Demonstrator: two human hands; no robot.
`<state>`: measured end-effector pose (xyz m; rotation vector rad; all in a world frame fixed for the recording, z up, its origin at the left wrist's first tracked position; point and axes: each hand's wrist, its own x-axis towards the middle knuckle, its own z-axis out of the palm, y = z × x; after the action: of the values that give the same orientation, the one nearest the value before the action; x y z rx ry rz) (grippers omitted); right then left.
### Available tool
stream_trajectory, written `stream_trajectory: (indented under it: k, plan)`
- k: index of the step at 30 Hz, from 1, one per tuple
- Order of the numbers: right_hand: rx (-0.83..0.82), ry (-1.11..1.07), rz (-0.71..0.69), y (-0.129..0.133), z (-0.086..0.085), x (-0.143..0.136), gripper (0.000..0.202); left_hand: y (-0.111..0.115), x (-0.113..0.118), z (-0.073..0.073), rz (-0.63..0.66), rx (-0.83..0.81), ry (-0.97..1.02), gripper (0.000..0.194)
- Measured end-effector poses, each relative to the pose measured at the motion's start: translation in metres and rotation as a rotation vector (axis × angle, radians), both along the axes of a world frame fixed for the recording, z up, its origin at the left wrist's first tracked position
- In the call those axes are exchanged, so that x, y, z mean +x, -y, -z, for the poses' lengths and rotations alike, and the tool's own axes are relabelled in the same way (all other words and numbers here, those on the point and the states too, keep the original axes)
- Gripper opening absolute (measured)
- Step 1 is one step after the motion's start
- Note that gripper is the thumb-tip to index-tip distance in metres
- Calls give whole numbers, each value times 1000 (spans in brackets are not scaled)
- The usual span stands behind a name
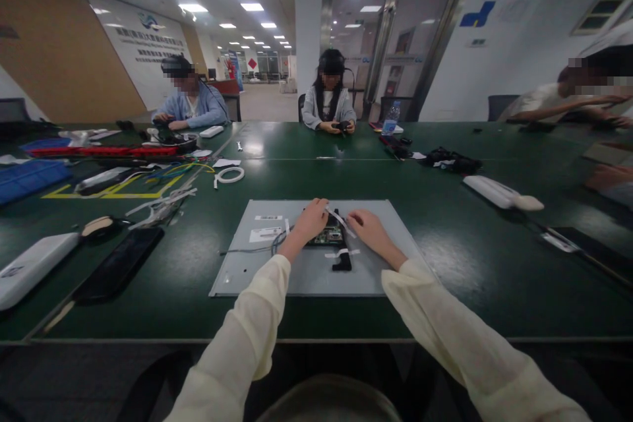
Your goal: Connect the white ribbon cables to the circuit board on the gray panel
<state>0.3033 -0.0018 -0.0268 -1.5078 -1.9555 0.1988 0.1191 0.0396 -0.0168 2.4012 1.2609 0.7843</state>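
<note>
on my feed the strip [338, 216] lies over the board [327, 236], left hand [313, 219] pinching one end; right hand [372, 231] curled, grip unclear. i'd judge it light, limp: hold the ends.

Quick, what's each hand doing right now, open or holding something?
Left hand: curled at the white strip's upper end; pinching or just touching, can't tell.
Right hand: partly curled beside the strip; grip can't be told.
</note>
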Motion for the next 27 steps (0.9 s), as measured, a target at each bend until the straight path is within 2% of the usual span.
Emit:
stream_trajectory:
  k: [10, 17, 20, 27]
  plan:
    - [-113, -198, -48, -20, 1, -4, 24, -6, -2, -1, -81, -30, -1, 35]
    - [-111, -216, 17, -28, 7, -11, 20, -8, -2, 1, -98, -34, -3, 34]
    - [-117, -351, 4, -23, 2, -10, 22, -9, -1, 3, -116, -39, -6, 36]
    - [-275, -850, -74, -9, -19, -16, 32, -8, -1, 5, -111, -6, 23, 36]
